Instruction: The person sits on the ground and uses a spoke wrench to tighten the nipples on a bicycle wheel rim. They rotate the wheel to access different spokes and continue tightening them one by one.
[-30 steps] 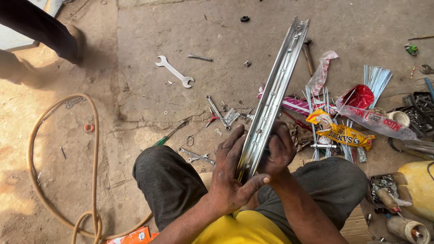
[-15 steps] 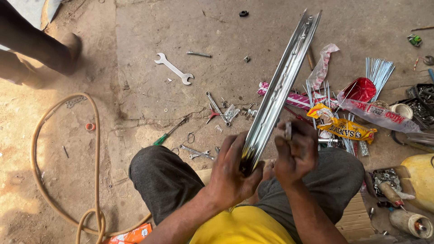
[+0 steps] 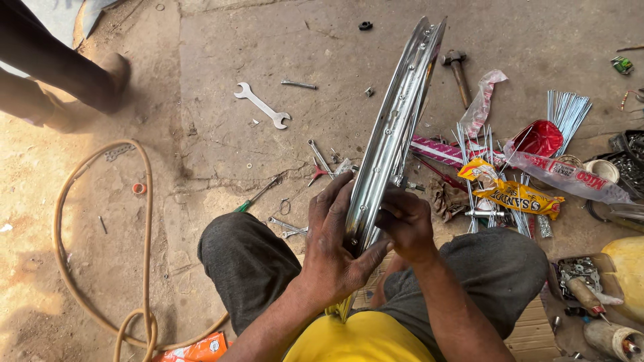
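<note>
— Hands first: what are they doing?

— Left hand is wrapped on the rim, fingers up its left side, thumb hooked across the lower edge. Right hand is curled against the rim's right face, fingertips pinched at the inner side; whether it grips a spoke there, I cannot tell.

— Where does the rim sit?

— Upright on edge between the person's knees, leaning away toward the top of the view.

— Counts?

— One rim, two hands on it. One double-ended wrench on the concrete to the left, one hammer past the rim on the right, one screwdriver by the left knee, and one hose looped on the dirt at far left.

— What crowds the work?

— Loose spokes fanned out at right, with a yellow packet and a red bag lying among them. Pliers lie just left of the rim. A yellow can stands near the right knee. Far top left, another person's leg stands well apart.
</note>
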